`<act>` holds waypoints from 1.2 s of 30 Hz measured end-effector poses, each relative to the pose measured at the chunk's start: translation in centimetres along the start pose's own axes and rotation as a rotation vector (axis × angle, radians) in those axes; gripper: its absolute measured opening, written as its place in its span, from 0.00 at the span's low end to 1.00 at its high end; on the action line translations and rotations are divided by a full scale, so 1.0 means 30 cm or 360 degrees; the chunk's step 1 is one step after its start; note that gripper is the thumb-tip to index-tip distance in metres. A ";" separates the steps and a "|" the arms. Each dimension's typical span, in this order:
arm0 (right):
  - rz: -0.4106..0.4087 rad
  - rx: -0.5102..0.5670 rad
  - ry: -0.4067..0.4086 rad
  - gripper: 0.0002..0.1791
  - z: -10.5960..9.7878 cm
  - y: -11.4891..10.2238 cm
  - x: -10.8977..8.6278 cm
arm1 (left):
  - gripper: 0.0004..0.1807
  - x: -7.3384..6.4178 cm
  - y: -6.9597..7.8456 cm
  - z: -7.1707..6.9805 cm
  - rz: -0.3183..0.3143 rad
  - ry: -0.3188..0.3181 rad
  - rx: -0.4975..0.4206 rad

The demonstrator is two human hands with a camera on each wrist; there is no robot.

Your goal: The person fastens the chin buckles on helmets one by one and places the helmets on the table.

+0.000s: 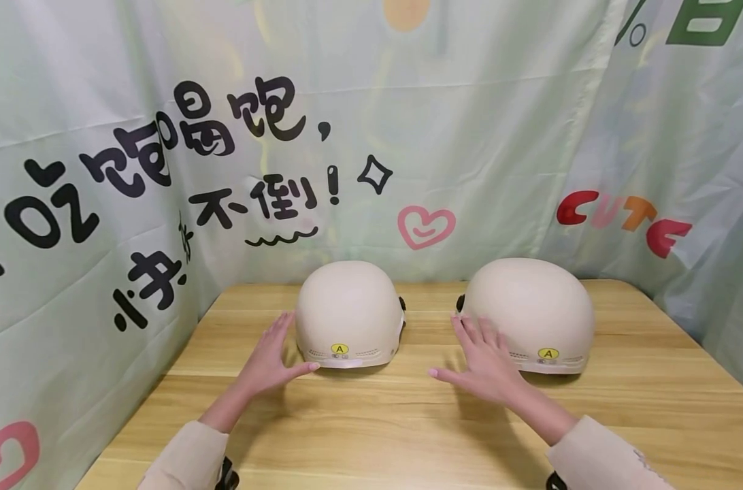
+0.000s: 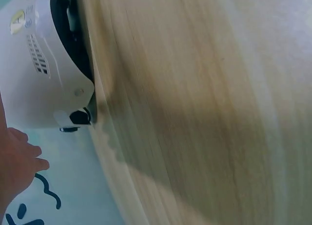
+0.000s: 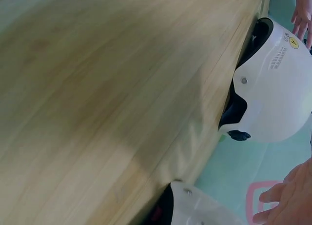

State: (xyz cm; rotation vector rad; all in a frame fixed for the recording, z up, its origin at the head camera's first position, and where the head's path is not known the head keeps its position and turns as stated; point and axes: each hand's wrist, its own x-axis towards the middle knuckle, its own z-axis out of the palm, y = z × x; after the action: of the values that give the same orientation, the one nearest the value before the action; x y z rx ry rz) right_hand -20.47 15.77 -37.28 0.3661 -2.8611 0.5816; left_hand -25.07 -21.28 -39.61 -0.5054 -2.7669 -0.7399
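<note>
Two cream-coloured helmets stand upright side by side on a wooden table. The left helmet (image 1: 350, 306) has a round yellow "A" sticker near its lower edge, and the right helmet (image 1: 537, 306) carries the same. My left hand (image 1: 273, 361), fingers extended, is at the left side of the left helmet; whether it touches the shell is unclear. With fingers spread, my right hand (image 1: 484, 357) overlaps the left part of the right helmet in the head view; contact cannot be told. Neither hand holds anything. The right wrist view has the left helmet (image 3: 278, 83) at its right.
The wooden table (image 1: 371, 422) stretches beneath both helmets to rounded back corners. Behind it and along both sides hangs a pale green curtain (image 1: 488, 150) printed with black characters, a pink heart (image 1: 426, 228) and coloured "CUTE" letters (image 1: 622, 221).
</note>
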 end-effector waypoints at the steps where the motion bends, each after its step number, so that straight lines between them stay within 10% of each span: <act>1: 0.0006 0.0009 -0.0007 0.56 0.007 -0.005 0.007 | 0.59 0.003 -0.005 0.002 -0.0012 -0.0005 -0.0020; 23: 0.0158 0.0222 -0.0148 0.58 0.165 -0.100 0.198 | 0.65 0.110 -0.088 0.037 -0.0524 -0.0293 -0.0482; 36: 0.0253 0.0534 -0.0219 0.64 0.232 -0.136 0.262 | 0.64 0.131 -0.093 0.067 -0.0549 -0.0317 -0.0660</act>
State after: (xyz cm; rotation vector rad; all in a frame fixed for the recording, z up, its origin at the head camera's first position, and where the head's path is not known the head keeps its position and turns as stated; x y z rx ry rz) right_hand -27.78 7.75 -40.22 0.2358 -2.9383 1.1138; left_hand -30.00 -21.45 -41.31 -0.1749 -2.9244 -1.4315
